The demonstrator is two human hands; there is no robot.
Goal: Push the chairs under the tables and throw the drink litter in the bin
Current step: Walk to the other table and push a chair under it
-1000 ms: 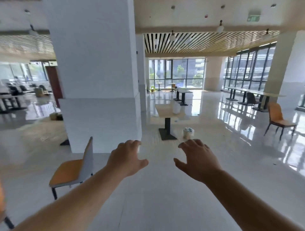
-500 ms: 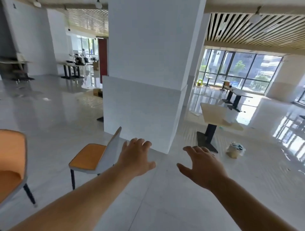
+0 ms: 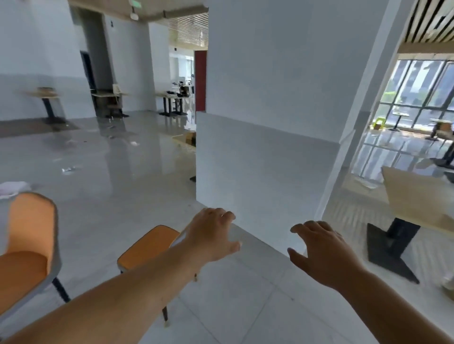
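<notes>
Both hands, left hand (image 3: 213, 235) and right hand (image 3: 319, 253), are spread open and empty above the floor. The nearer chair (image 3: 149, 245) stands under the left forearm, beside the pillar (image 3: 265, 147), backrest nearest the hand. It looks light and rigid, best gripped at the backrest top. The tabletop (image 3: 417, 196) stands well right.

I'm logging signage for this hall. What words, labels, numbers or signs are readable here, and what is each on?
No text can be read.
Green sign on the ceiling, top edge: cut off and blurred, unreadable.
Small dark mark on the far wall: too small to read.
Small sign standing on a far table: blurred, unreadable.
Orange chairs, pillar, both hands: no lettering visible.
</notes>
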